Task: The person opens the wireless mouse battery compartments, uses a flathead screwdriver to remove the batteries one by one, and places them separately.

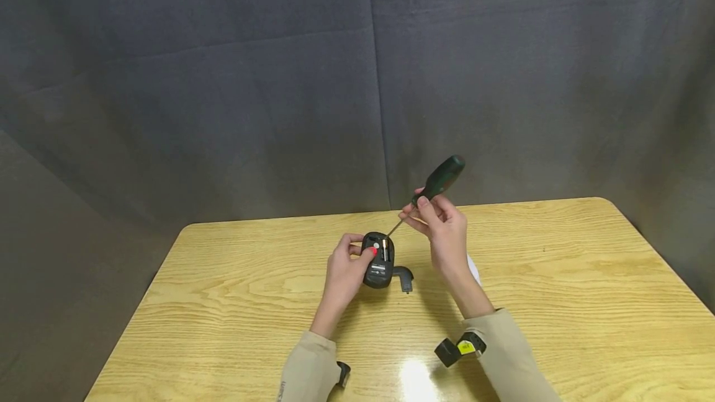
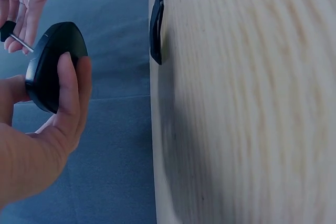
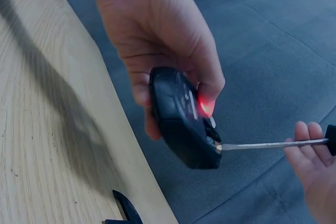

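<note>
The cover [image 1: 403, 277], a loose black piece, lies on the table [image 1: 558, 303] just right of the mouse [image 1: 378, 259]. The left hand [image 1: 343, 275] grips the mouse, underside up, above mid-table; the thumb glows red over its sensor. The right hand [image 1: 444, 231] pinches the screwdriver [image 1: 436, 186]. Its tip appears to sit in the far, open compartment.

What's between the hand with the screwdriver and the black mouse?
Only the screwdriver's thin metal shaft spans the gap from the right hand to the mouse, its tip at the open battery bay. The right wrist view shows it best.
</note>
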